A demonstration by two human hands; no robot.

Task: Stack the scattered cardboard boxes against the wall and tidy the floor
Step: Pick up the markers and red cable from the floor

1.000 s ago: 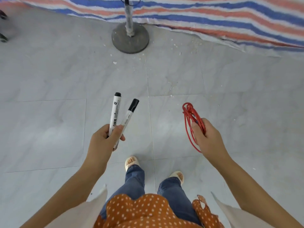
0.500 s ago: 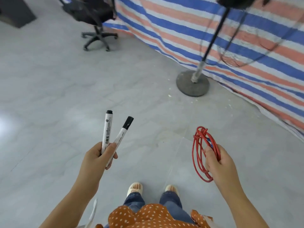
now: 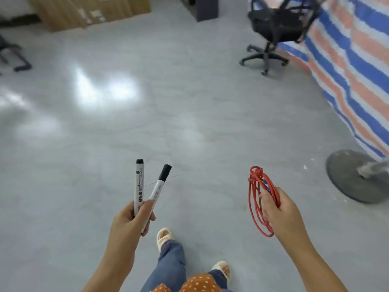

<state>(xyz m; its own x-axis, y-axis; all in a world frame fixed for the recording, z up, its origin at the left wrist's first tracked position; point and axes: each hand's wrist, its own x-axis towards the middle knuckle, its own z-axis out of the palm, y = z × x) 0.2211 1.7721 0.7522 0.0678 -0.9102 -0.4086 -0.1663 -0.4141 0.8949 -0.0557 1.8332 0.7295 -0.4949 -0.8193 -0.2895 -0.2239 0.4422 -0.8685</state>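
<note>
Now the brown cardboard boxes (image 3: 84, 11) show far left; left hand (image 3: 128, 222) pinches two white markers (image 3: 147, 190), right hand (image 3: 280, 211) grips red coiled cord (image 3: 255, 199).

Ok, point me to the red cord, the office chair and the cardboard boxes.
red cord (image 3: 255, 199): head view, on the coiled loops left of the right hand's fingers.
office chair (image 3: 275, 28): head view, on the black seat.
cardboard boxes (image 3: 69, 11): head view, on the brown front face, top left.

It looked like an office or storeroom being fitted out. A black swivel chair (image 3: 275, 28) stood on a glossy grey tiled floor (image 3: 168, 114), cardboard boxes (image 3: 88, 11) sat against the far wall, and a striped tarpaulin (image 3: 355, 66) hung along the right side.
</note>
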